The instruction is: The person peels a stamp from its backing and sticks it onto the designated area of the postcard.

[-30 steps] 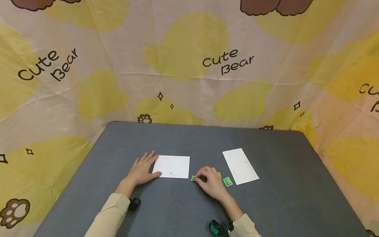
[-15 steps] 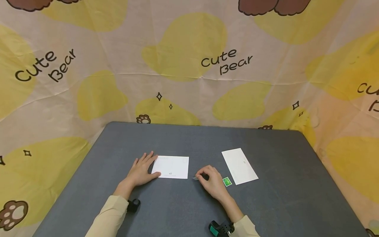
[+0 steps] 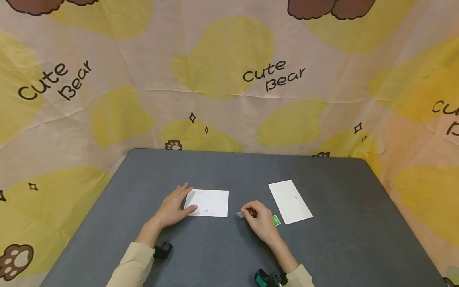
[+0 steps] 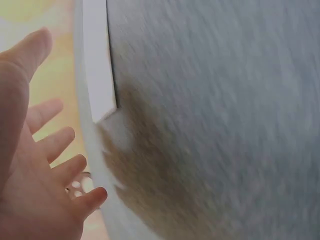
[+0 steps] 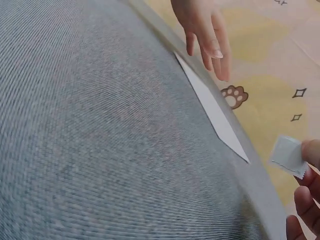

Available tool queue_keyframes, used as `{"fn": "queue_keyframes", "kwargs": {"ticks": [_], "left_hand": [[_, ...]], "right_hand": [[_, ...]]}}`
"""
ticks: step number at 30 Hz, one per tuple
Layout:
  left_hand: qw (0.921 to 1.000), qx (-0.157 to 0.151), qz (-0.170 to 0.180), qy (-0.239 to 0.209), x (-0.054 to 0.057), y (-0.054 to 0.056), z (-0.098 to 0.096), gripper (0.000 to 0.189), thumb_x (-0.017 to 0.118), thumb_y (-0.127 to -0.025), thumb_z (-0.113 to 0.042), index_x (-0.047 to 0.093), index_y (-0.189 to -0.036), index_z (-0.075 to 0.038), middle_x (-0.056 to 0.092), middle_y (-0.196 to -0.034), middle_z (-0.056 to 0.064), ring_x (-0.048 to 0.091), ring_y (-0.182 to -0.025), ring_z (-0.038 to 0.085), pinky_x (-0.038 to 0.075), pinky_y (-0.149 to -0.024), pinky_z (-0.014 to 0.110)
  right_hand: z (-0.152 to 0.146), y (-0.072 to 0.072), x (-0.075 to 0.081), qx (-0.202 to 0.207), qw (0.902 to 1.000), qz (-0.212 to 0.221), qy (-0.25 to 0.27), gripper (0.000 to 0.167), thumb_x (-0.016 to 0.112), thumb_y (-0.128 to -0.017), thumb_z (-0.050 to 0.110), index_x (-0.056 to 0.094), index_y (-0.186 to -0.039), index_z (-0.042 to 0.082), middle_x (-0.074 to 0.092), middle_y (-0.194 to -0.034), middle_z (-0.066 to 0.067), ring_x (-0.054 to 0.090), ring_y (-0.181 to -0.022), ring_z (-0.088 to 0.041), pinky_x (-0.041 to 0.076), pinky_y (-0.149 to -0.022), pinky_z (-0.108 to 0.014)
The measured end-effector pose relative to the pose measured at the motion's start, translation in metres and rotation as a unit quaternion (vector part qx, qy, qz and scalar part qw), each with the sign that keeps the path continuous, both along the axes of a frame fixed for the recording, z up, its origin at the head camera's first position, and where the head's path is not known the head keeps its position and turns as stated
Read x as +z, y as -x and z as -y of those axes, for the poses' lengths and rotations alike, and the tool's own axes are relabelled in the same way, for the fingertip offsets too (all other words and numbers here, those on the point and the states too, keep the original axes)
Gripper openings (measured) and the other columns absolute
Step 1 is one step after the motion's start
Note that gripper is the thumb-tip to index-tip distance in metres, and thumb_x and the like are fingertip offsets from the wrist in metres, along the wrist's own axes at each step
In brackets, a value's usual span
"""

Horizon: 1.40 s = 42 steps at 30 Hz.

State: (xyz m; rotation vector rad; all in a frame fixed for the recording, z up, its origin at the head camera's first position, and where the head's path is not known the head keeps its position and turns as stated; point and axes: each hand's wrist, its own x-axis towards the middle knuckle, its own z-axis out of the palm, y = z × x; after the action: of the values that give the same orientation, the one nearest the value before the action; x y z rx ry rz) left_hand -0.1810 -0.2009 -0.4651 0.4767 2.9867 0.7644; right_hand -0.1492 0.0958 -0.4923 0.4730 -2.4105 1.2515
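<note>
Okay, so taking 12 o'clock as the far side of the table (image 3: pixel 211 259), our two hands are well apart. Our left hand (image 3: pixel 173 207) has its fingers stretched and spread over the 9 o'clock end of a white card (image 3: pixel 211 202); going by the right wrist view, it looks lifted off it. Our right hand (image 3: pixel 263 224) is between 3 and 4 o'clock from that card, thumb and finger pinching a small pale square (image 5: pixel 287 154) with a toothed edge, pretty stamp-like. We're seeing its plain whitish side, and it's held near the card but apart from it. Just beside our right hand, at its 3 o'clock, a green stamp (image 3: pixel 276 220) lies on the table, partly hidden by the hand. At about 2 o'clock from that same hand we've got a second white card (image 3: pixel 290 202) lying at a slant. Up at 12 hangs a yellow-blotched "Cute Bear" cloth (image 3: pixel 215 56).
</note>
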Motion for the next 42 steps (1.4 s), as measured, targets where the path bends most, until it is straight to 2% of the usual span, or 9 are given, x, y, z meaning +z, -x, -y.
{"fn": "queue_keyframes", "kwargs": {"ticks": [4,10,17,25,30,35,42], "left_hand": [[0.9992,-0.003,-0.035,-0.021,0.006,-0.006,-0.012,0.063,0.065,-0.083,-0.035,0.044,-0.136,-0.006,0.037,-0.144,0.017,0.029,-0.132,0.041,0.024,-0.098,0.065],[0.9947,0.009,-0.079,-0.065,0.012,-0.019,-0.034,0.053,0.068,-0.081,-0.024,0.052,-0.128,-0.005,0.051,-0.132,0.014,0.041,-0.126,0.036,0.032,-0.098,0.058],[0.9897,0.017,-0.090,-0.110,0.024,-0.036,-0.061,0.045,0.067,-0.083,-0.022,0.056,-0.124,-0.009,0.057,-0.124,0.006,0.051,-0.116,0.026,0.039,-0.094,0.047],[0.9791,0.033,-0.126,-0.157,0.039,-0.050,-0.083,0.037,0.068,-0.081,-0.017,0.061,-0.117,-0.011,0.061,-0.115,0.002,0.056,-0.109,0.021,0.044,-0.089,0.042],[0.9682,0.034,-0.136,-0.207,0.045,-0.055,-0.095,0.033,0.068,-0.081,-0.011,0.062,-0.113,-0.012,0.064,-0.108,0.000,0.060,-0.101,0.021,0.046,-0.085,0.038],[0.9551,0.035,-0.132,-0.263,0.051,-0.058,-0.108,0.029,0.066,-0.080,-0.007,0.064,-0.108,-0.014,0.065,-0.101,-0.004,0.062,-0.092,0.019,0.047,-0.084,0.036],[0.9449,0.031,-0.108,-0.308,0.055,-0.059,-0.125,0.023,0.064,-0.083,-0.006,0.065,-0.104,-0.014,0.066,-0.094,-0.001,0.062,-0.081,0.006,0.050,-0.080,0.032]], "right_hand": [[-0.002,0.000,0.005,-0.003,0.9999,-0.008,0.012,0.007,0.069,-0.080,0.009,0.065,-0.077,0.014,0.050,-0.069,0.010,0.042,-0.062,-0.001,0.037,-0.055,-0.016],[-0.004,-0.001,0.015,-0.017,0.9989,-0.023,0.037,0.012,0.069,-0.078,0.003,0.065,-0.077,0.015,0.051,-0.069,0.011,0.042,-0.061,-0.001,0.036,-0.053,-0.016],[-0.007,-0.003,0.019,-0.022,0.9970,-0.024,0.070,0.014,0.069,-0.079,0.001,0.065,-0.079,0.014,0.055,-0.071,0.010,0.044,-0.060,-0.002,0.039,-0.053,-0.017],[-0.010,-0.011,0.032,-0.029,0.9950,-0.008,0.095,0.015,0.067,-0.081,0.000,0.065,-0.081,0.014,0.058,-0.073,0.009,0.047,-0.061,-0.003,0.042,-0.055,-0.019],[-0.011,-0.015,0.043,-0.036,0.9931,0.005,0.112,0.014,0.065,-0.082,0.000,0.065,-0.084,0.014,0.059,-0.076,0.007,0.049,-0.062,-0.005,0.042,-0.056,-0.021],[-0.011,-0.018,0.051,-0.048,0.9911,0.015,0.123,0.015,0.063,-0.083,-0.003,0.065,-0.085,0.011,0.062,-0.079,0.003,0.051,-0.063,-0.006,0.043,-0.057,-0.022],[-0.009,-0.021,0.060,-0.059,0.9877,0.026,0.142,0.014,0.061,-0.081,-0.009,0.065,-0.085,0.004,0.064,-0.078,-0.005,0.052,-0.063,-0.007,0.043,-0.058,-0.021]]}}
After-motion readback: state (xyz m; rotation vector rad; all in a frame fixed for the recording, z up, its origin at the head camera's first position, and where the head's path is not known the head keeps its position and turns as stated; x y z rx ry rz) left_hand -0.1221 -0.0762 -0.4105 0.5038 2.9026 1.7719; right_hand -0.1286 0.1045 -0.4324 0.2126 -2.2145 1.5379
